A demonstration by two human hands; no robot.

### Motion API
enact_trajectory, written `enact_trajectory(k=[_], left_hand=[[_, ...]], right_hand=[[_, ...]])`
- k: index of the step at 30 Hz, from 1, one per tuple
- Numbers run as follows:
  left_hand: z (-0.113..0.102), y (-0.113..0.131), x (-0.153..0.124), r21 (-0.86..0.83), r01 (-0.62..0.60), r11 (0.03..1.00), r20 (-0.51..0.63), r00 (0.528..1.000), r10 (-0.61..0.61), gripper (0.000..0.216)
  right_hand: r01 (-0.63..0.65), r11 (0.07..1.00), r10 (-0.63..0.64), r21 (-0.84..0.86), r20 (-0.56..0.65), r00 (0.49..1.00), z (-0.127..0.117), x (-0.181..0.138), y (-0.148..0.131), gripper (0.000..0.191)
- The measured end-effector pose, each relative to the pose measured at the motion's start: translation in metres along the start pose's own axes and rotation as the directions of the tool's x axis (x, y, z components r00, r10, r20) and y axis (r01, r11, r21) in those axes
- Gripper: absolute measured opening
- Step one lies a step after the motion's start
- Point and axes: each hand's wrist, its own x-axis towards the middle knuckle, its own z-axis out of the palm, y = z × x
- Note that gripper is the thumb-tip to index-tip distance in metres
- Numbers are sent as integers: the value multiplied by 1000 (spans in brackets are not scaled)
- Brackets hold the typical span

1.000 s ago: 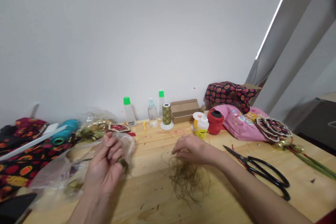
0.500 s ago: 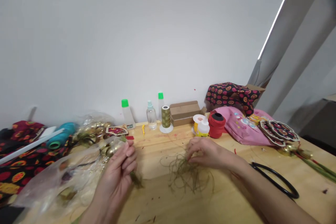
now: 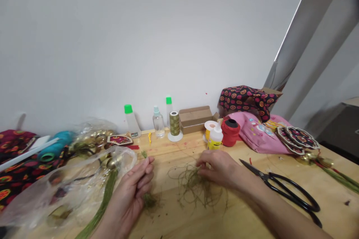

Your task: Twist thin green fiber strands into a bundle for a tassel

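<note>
My left hand (image 3: 134, 188) is closed round a small bundle of green thread (image 3: 144, 154). One end pokes out above my thumb and fingertips, and a dark green tuft (image 3: 150, 201) shows below the fingers. My right hand (image 3: 215, 166) is curled with its fingertips in a loose tangle of green thread (image 3: 193, 186) on the table; the pinch itself is partly hidden. Beside my left forearm lies a long green tassel (image 3: 105, 201). Black-handled scissors (image 3: 283, 185) rest by my right forearm, blades towards the back left.
A plastic bag (image 3: 84, 194) with brass bells lies left. Along the wall stand bottles (image 3: 158, 123), a green thread spool (image 3: 174, 124), a cardboard box (image 3: 195, 119), a glue bottle (image 3: 215, 138) and a red spool (image 3: 231, 133). A pink bag (image 3: 258, 134) lies right.
My left hand has shifted slightly right, and the green tassel beside it shows more fully. My right hand stays at the tangle. More of the scissors is visible past my right forearm.
</note>
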Motion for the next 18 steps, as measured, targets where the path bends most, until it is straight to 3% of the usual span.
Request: enact_trajectory(k=[8,18], left_hand=[[0,-3,1,62,9,998,33,999,-11,10],[2,-9,0,197,9,980,20,1000,-14,16]], right_hand=[[58,997,-55,40,-92,994,24,4,-18,8],[99,966,-72,-238,118,990,39,33,-56,11]])
